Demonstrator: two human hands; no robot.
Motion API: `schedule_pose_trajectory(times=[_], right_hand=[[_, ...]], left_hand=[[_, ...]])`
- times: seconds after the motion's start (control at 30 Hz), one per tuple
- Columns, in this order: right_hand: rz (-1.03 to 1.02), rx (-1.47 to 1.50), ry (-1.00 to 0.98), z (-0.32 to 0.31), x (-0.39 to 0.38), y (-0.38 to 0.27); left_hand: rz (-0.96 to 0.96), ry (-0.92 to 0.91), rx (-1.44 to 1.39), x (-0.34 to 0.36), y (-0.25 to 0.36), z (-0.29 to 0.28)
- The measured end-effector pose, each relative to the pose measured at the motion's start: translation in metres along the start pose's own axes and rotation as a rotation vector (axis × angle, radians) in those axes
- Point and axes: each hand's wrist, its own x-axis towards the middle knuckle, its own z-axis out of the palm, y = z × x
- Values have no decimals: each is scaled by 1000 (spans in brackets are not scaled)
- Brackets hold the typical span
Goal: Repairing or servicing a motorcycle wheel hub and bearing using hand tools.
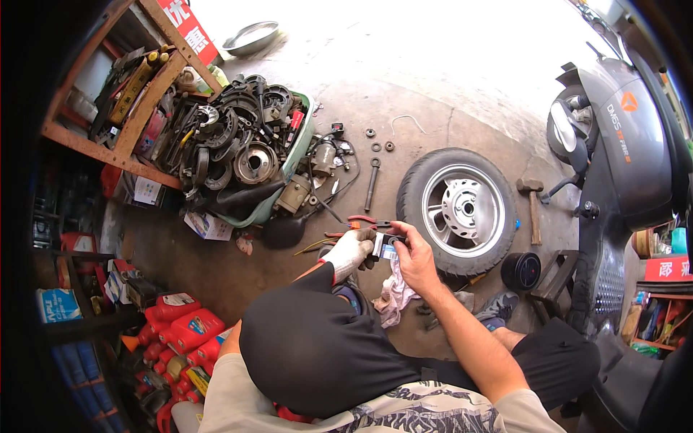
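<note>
In front of my lap, both hands meet at a small dark piece with a white and blue label [388, 251]. My left hand [349, 252], in a white work glove with dark fingertips, is closed on its left side. My bare right hand [414, 257] pinches its right side between thumb and fingers. Just beyond lie pliers with red handles [361, 219], partly hidden by my hands. A pinkish-white rag [395, 297] is below them. To the right, a scooter wheel [433, 242] with a black tyre and silver rim lies flat on the floor.
A long bolt [372, 185], loose nuts [370, 133] and a bent wire [408, 117] lie ahead. Left stands a green crate [304, 137] heaped with brake parts. Right are a hammer [535, 216], a black round part [521, 272], a low stool [556, 278] and a grey scooter [635, 144].
</note>
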Motion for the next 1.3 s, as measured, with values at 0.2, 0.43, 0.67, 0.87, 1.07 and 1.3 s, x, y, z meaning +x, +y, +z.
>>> schedule_pose_trajectory(times=[0.2,0.43,0.67,0.87,1.07,1.3], right_hand=[[88,-17,110,8,1,3],[114,321,-31,11,-1,-1],[359,919,103,13,12,8],[119,474,176,-6,29,-27],[-172,-100,-17,-5,25,-39],[72,43,90,-2,21,-21]], left_hand=[[30,-36,32,-11,19,6],[35,-53,-396,0,-8,-4],[-68,-247,-796,6,-25,-8],[-68,-239,-696,5,-42,-13],[-12,-281,-1072,14,-25,1],[-62,-102,-1099,17,-60,-23]])
